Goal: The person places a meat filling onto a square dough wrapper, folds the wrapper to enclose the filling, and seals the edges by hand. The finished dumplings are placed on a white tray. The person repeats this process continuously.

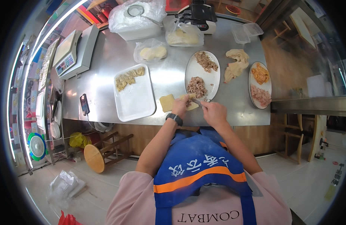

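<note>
My left hand, with a dark watch on its wrist, holds a yellowish square dough wrapper near the table's front edge. My right hand grips a flat filling spatula, its tip at the wrapper and some minced filling. More square wrappers lie just left of my left hand. Beyond both hands is a white oval plate bearing two heaps of minced filling. Further left, a white tray holds several folded dumplings along its far side.
A second oval plate with orange and pink fillings stands right, near a crumpled cloth. Bagged dough and a flour tub sit at the back. Left are a scale and a phone; below lies a tipped stool.
</note>
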The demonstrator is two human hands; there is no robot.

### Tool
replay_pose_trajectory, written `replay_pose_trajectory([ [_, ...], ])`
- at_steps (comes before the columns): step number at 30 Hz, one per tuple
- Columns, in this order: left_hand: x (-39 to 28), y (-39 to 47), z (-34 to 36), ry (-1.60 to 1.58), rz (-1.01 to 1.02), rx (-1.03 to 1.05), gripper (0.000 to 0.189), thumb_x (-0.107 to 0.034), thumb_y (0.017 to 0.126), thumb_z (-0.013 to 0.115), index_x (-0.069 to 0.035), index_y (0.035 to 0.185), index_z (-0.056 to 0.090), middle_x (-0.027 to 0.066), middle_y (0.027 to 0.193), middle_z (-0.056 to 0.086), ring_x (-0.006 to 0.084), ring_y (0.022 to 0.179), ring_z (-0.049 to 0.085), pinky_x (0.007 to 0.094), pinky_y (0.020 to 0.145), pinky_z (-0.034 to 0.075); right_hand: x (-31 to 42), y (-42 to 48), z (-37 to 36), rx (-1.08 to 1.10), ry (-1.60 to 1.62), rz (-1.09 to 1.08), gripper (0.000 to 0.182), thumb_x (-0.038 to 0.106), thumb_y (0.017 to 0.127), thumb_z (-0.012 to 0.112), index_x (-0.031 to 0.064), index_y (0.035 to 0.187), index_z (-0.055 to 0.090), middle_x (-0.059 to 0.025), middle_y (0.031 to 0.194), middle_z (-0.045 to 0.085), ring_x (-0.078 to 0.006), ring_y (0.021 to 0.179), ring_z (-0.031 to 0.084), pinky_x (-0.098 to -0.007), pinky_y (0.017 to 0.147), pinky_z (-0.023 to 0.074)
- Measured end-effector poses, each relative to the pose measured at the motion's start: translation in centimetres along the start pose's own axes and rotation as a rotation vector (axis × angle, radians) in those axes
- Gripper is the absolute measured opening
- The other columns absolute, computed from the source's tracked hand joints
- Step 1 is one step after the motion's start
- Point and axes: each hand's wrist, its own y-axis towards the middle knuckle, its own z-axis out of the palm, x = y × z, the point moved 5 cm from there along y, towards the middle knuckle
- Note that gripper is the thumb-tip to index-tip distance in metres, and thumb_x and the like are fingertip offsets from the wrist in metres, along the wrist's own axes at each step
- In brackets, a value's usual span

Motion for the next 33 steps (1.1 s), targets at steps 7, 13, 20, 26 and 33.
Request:
replay_pose_trajectory([
  [7,-0.1,0.6,-0.9,-0.165,-0.036,-0.004,0.029,-0.025,0.095,0.055,0.003,0.101,0.060,0.0094,0.093,0.065,0.0188,0.080,0.063,0.0329,0.073,0.052,-3.4,-0.2,0.8,-0.028,0.243,0.087,0.028,0.022,0.079,0.064,0.0151,0.105,0.071,-0.0138,0.081,0.068,-0.0323,0.073,0.065,-0.0401,0.066,0.0512],
  [13,-0.5,0.0,-0.2,-0.295,-0.063,-0.025,0.032,-0.029,0.097,0.051,0.002,0.104,0.059,0.0090,0.094,0.065,0.0188,0.082,0.064,0.0328,0.074,0.052,-6.7,0.6,4.8,-0.146,0.746,0.145,0.031,0.024,0.078,0.069,0.0141,0.107,0.071,-0.0138,0.083,0.069,-0.0267,0.073,0.067,-0.0327,0.068,0.0507],
  [20,-0.4,-0.3,-1.7,-0.426,-0.073,-0.003,0.030,-0.028,0.100,0.043,-0.002,0.116,0.048,0.0123,0.111,0.060,0.0265,0.099,0.062,0.0430,0.085,0.053,-9.8,-1.5,5.8,0.068,0.173,0.379,0.029,0.029,0.080,0.066,0.0154,0.106,0.071,-0.0133,0.091,0.069,-0.0275,0.079,0.067,-0.0349,0.074,0.0511],
  [26,-0.4,-0.6,-1.0,-0.430,-0.098,-0.039,0.029,-0.027,0.100,0.044,-0.004,0.118,0.048,0.0119,0.113,0.060,0.0262,0.099,0.062,0.0436,0.085,0.053,-10.4,-1.8,3.3,0.042,0.353,0.268,0.029,0.030,0.083,0.064,0.0142,0.106,0.071,-0.0125,0.093,0.070,-0.0277,0.080,0.067,-0.0359,0.073,0.0517],
  [33,0.8,0.1,-0.2,-0.410,-0.149,0.023,0.036,-0.030,0.101,0.041,0.001,0.116,0.050,0.0124,0.111,0.061,0.0261,0.098,0.062,0.0410,0.085,0.053,-2.4,-0.9,3.9,0.097,0.631,0.194,0.028,0.026,0.084,0.063,0.0100,0.107,0.070,-0.0149,0.088,0.069,-0.0271,0.074,0.066,-0.0350,0.067,0.0509],
])
